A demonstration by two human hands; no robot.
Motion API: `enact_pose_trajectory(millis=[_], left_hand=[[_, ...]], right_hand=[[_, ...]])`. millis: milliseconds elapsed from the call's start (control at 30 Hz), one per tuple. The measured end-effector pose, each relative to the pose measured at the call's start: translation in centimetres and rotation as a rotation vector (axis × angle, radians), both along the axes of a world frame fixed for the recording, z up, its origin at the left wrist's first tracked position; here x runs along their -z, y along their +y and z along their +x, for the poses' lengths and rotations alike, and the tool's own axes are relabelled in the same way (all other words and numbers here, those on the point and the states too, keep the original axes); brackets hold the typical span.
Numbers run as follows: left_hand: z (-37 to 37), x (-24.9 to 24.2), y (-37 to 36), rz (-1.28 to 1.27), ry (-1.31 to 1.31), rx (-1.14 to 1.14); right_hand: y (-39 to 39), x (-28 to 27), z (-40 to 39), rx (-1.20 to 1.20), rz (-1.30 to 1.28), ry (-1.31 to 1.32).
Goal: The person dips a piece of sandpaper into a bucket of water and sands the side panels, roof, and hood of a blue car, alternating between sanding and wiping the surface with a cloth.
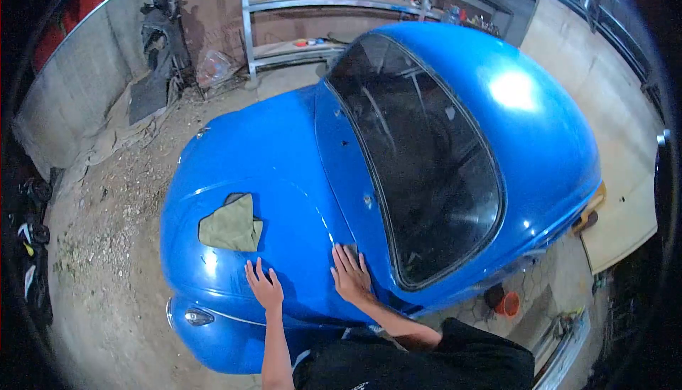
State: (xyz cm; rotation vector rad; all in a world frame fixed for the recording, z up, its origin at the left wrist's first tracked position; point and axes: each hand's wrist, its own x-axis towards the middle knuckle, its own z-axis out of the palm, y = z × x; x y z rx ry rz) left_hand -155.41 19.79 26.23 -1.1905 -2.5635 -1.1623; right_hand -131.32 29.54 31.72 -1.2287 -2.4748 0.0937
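Glossy, rounded blue car hood (284, 170) with a crumpled olive-green rag (231, 225) lying on it, just left of the hands. Left hand (264, 285) and right hand (350, 275) both rest flat on the smooth paint, fingers spread, holding nothing, the right one near the dark curved windshield (426, 170).

Blue car hood (284, 177), glossy and curved, fills the centre-left of the frame, both palms flat on its lower edge. A crumpled olive-green cloth (231, 224) lies on it, left of centre.
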Motion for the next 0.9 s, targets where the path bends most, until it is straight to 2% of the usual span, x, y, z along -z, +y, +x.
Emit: enact_pose_trajectory(millis=[67, 167, 300, 367, 467, 600, 700, 900], left_hand=[[-0.1, 0.4, -0.7, -0.016, 0.009, 0.011], [-0.3, 0.1, -0.2, -0.029, 0.021, 0.02], [-0.5, 0.2, -0.4, -0.028, 0.033, 0.047], [-0.7, 0.2, -0.6, -0.035, 0.032, 0.06], [-0.7, -0.4, -0.8, -0.027, 0.035, 0.067], [-0.6, -0.2, -0.7, -0.026, 0.022, 0.051], [-0.6, -0.3, -0.5, -0.008, 0.033, 0.047], [-0.3, -0.3, -0.5, -0.008, 0.034, 0.053]], right_hand=[[-5.4, 0.8, 3.6, -0.041, -0.019, -0.038], [-6.8, 0.9, 4.9, 0.018, -0.065, -0.057], [1.2, 0.2, 1.1, 0.232, 0.05, 0.011], [4.4, -0.2, -0.6, 0.256, 0.091, 0.012], [2.4, -0.2, 0.5, 0.2, 0.075, -0.008], [-6.1, 0.5, 5.4, 0.143, -0.015, -0.122], [-5.8, 0.3, 5.7, 0.202, 0.012, -0.166], [9.8, -0.2, -2.6, 0.203, 0.069, -0.026]])
